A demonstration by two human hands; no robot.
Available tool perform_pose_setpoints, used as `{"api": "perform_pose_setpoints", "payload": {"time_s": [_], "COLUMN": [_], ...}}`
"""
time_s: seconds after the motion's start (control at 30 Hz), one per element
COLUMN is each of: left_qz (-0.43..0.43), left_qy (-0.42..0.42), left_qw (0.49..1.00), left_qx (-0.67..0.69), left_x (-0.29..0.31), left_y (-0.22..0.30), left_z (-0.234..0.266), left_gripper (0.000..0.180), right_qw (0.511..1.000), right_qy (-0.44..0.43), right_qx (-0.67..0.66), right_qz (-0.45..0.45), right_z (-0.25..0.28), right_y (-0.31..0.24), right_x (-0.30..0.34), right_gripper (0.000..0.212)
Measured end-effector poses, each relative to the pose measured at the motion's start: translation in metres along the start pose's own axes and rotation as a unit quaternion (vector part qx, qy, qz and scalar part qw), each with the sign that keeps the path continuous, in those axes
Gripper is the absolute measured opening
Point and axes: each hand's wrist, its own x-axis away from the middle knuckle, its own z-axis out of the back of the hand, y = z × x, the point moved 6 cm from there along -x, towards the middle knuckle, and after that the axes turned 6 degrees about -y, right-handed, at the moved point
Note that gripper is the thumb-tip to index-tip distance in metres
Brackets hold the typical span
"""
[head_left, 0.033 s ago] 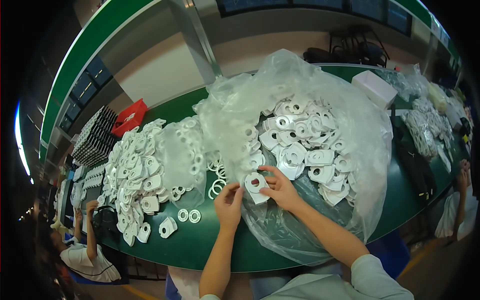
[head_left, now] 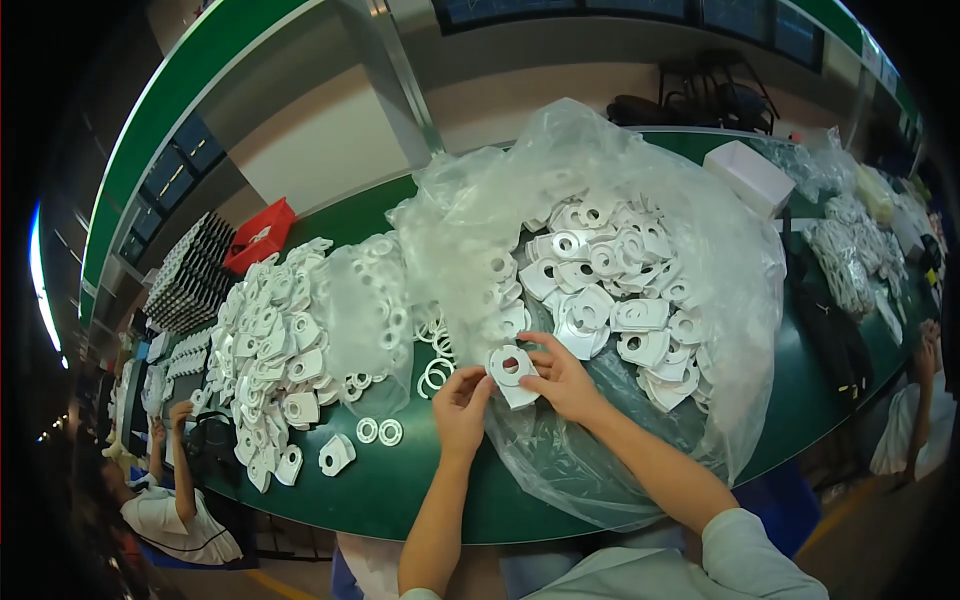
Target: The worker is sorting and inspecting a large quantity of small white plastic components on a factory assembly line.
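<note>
A flat white plastic part with a round hole (head_left: pixel 513 367) is held up between my hands at the front edge of the clear plastic bag (head_left: pixel 735 400). My right hand (head_left: pixel 565 382) grips it from the right, thumb on its face. My left hand (head_left: pixel 461 415) is closed, thumb and forefinger at the part's left edge. Inside the bag lies a heap of similar white parts (head_left: pixel 590 310). White rings (head_left: pixel 434 378) lie left of my hands. Two more rings (head_left: pixel 378 432) and a single white part (head_left: pixel 337 455) rest on the green table (head_left: pixel 400 500).
A large pile of white parts (head_left: pixel 265 350) lies to the left beside a smaller clear bag (head_left: pixel 365 310). Behind it are a red bin (head_left: pixel 258 236) and stacked trays (head_left: pixel 190 280). A white box (head_left: pixel 748 178) stands back right. Other people (head_left: pixel 190 520) sit at both sides.
My left hand has shifted slightly right, bringing its fingertips to the part's left edge. My right hand keeps its hold on the part.
</note>
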Motion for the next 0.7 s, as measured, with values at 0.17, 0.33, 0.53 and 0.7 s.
{"api": "perform_pose_setpoints", "payload": {"time_s": [0.17, 0.33, 0.53, 0.7], "left_qz": [0.111, 0.095, 0.088, 0.001], "left_qy": [-0.046, -0.087, -0.019, -0.025], "left_qw": [0.955, 0.97, 0.981, 0.999], "left_qx": [0.272, 0.209, 0.172, 0.025], "left_x": [-0.001, 0.002, 0.004, 0.008], "left_y": [-0.027, -0.017, -0.019, -0.001], "left_z": [-0.012, -0.015, -0.017, -0.018], "left_gripper": [0.017, 0.022, 0.022, 0.027], "right_qw": [0.997, 0.998, 0.899, 0.898], "right_qy": [0.011, -0.008, 0.084, 0.004], "right_qx": [0.07, 0.068, 0.416, 0.402], "right_qz": [0.006, -0.008, 0.111, 0.181], "right_z": [0.009, 0.0, -0.01, -0.024], "right_y": [0.009, 0.007, -0.023, -0.017], "right_x": [0.001, 0.002, 0.015, 0.015], "right_gripper": [0.045, 0.046, 0.054, 0.056]}}
